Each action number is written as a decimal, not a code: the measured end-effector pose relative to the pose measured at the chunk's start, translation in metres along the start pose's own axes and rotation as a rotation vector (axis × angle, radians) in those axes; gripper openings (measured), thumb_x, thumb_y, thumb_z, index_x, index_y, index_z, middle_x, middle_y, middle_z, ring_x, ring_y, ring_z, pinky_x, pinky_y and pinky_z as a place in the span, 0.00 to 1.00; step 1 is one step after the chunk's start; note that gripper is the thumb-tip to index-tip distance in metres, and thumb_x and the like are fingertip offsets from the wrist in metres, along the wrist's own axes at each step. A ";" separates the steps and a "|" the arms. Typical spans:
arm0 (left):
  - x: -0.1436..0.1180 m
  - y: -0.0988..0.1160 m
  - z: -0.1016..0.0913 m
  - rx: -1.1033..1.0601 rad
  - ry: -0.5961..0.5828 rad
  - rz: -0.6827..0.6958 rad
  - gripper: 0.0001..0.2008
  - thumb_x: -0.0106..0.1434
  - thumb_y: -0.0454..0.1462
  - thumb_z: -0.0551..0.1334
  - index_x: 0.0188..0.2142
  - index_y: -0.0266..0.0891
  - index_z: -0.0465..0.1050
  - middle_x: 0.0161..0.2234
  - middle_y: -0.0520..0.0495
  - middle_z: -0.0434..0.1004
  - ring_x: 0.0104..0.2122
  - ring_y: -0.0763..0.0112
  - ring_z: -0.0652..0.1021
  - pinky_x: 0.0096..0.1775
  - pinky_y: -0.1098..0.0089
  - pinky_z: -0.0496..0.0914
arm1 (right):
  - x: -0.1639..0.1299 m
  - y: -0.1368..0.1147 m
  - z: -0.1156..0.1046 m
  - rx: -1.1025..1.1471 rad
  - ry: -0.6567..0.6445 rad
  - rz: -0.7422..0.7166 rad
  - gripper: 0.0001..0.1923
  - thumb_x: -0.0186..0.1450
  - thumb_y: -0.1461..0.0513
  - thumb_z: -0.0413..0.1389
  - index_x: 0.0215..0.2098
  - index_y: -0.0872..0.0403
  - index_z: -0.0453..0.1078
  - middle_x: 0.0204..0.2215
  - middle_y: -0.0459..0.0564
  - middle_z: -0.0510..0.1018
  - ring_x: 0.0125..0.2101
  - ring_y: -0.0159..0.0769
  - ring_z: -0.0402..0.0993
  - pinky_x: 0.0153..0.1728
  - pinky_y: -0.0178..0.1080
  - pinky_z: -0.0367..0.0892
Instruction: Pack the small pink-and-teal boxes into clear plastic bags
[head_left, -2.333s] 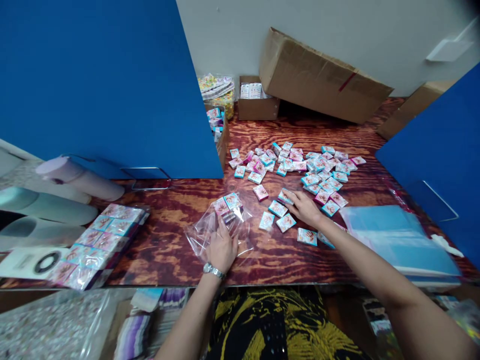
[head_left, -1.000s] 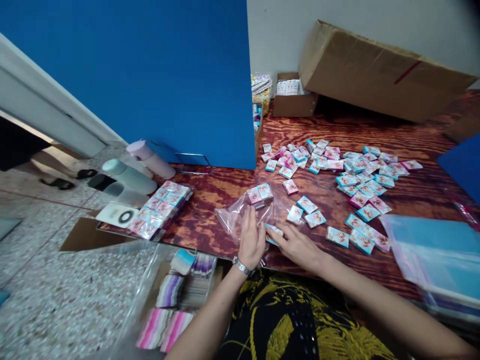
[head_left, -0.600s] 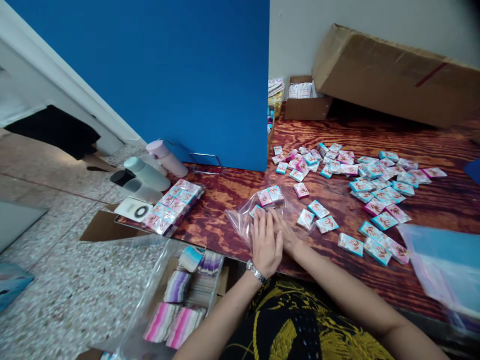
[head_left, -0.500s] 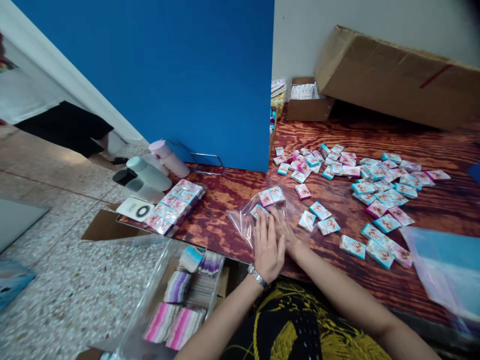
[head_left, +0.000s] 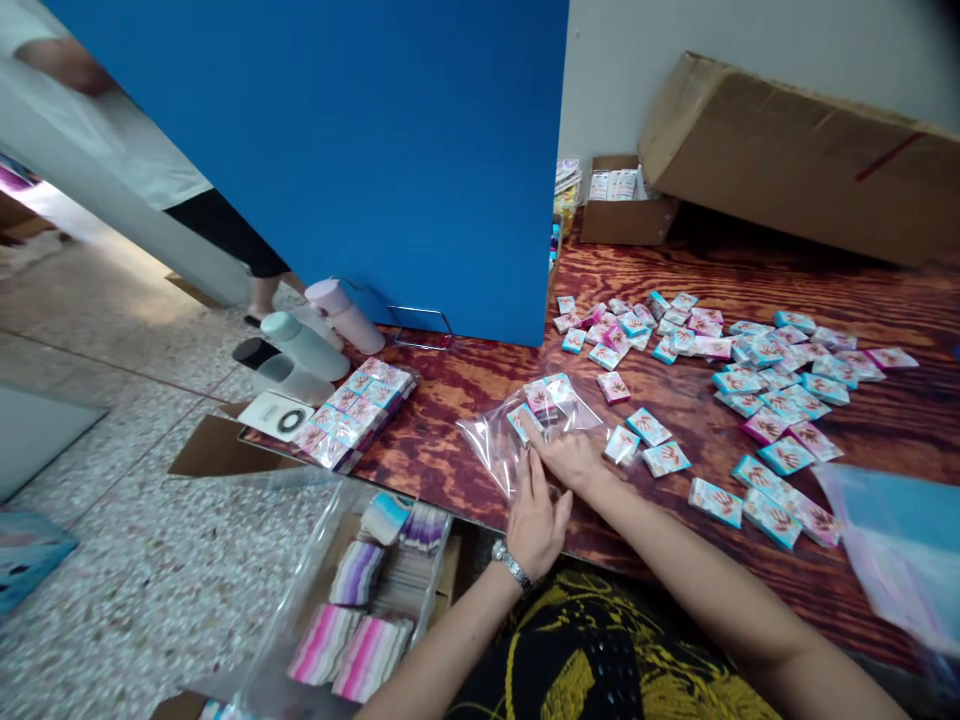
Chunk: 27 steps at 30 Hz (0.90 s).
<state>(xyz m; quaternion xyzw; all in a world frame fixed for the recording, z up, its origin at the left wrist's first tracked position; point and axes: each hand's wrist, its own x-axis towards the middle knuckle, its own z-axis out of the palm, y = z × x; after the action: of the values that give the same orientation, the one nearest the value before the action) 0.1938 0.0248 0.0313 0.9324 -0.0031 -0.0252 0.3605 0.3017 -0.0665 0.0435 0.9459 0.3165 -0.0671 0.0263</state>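
Note:
A clear plastic bag [head_left: 487, 440] lies flat on the table in front of me. In it are several small printed boxes, among them a pink box [head_left: 538, 396] and a blue-edged box [head_left: 520, 422]. My right hand [head_left: 571, 458] reaches across the bag with its fingers stretched, a fingertip on the blue-edged box. I cannot tell whether that hand is inside the bag or above it. My left hand [head_left: 535, 515], with a metal watch [head_left: 511, 563] on the wrist, rests on the bag's near edge, fingers extended and touching the right hand.
Many loose boxes [head_left: 780, 385] lie to the right, near a stack of plastic bags [head_left: 892, 540]. A wrapped pack [head_left: 356, 412] and bottles [head_left: 304, 345] stand left. A lined carton [head_left: 390, 575] sits below the table edge. Behind are a blue panel [head_left: 337, 150] and a large carton [head_left: 795, 160]. A person [head_left: 150, 170] stands beyond.
My right hand has moved up and left over the bag to the blue-edged box. My left hand has slid back slightly toward me. The person at the left has moved right.

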 end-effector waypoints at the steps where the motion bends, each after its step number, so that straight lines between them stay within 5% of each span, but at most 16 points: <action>1: 0.000 -0.001 0.001 0.003 -0.008 -0.002 0.37 0.68 0.46 0.48 0.67 0.25 0.35 0.67 0.27 0.40 0.67 0.55 0.46 0.64 0.52 0.52 | 0.004 -0.003 0.000 0.005 -0.001 0.008 0.35 0.68 0.66 0.40 0.69 0.54 0.28 0.32 0.62 0.78 0.31 0.46 0.78 0.29 0.44 0.72; 10: -0.002 -0.010 0.008 0.045 -0.022 0.044 0.40 0.67 0.47 0.51 0.66 0.22 0.33 0.66 0.23 0.42 0.66 0.51 0.47 0.62 0.49 0.54 | 0.032 -0.015 -0.005 0.054 -0.025 0.137 0.39 0.64 0.72 0.41 0.69 0.57 0.27 0.28 0.60 0.80 0.30 0.46 0.79 0.35 0.51 0.71; 15: 0.001 -0.004 0.000 -0.002 -0.038 0.061 0.38 0.68 0.46 0.48 0.66 0.23 0.32 0.65 0.25 0.46 0.66 0.53 0.49 0.63 0.50 0.54 | 0.033 -0.008 -0.010 0.180 -0.121 0.154 0.37 0.68 0.66 0.41 0.69 0.54 0.24 0.34 0.59 0.80 0.34 0.47 0.79 0.34 0.47 0.72; 20: 0.009 0.002 -0.012 -0.086 -0.017 -0.007 0.35 0.69 0.47 0.46 0.67 0.29 0.36 0.67 0.31 0.45 0.66 0.57 0.50 0.64 0.53 0.51 | 0.015 0.005 -0.005 0.244 -0.044 0.084 0.37 0.71 0.57 0.42 0.68 0.47 0.20 0.49 0.60 0.75 0.38 0.46 0.78 0.36 0.44 0.71; 23: 0.010 0.004 -0.012 -0.040 0.000 -0.010 0.35 0.68 0.47 0.47 0.67 0.29 0.38 0.67 0.31 0.44 0.66 0.54 0.50 0.64 0.50 0.51 | 0.003 0.010 0.003 0.265 -0.010 0.042 0.33 0.71 0.59 0.40 0.69 0.46 0.29 0.54 0.59 0.70 0.40 0.44 0.77 0.38 0.42 0.70; 27: 0.009 0.005 -0.010 0.053 0.032 0.022 0.35 0.68 0.47 0.47 0.67 0.28 0.39 0.67 0.31 0.43 0.66 0.53 0.48 0.63 0.48 0.51 | -0.002 0.013 0.007 0.256 -0.014 -0.029 0.23 0.71 0.60 0.41 0.64 0.46 0.53 0.53 0.56 0.69 0.44 0.41 0.73 0.40 0.39 0.68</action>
<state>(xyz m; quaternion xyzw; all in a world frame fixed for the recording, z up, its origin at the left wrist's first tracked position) 0.2035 0.0279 0.0414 0.9418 -0.0081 -0.0063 0.3360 0.3070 -0.0783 0.0372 0.9364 0.3186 -0.1140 -0.0932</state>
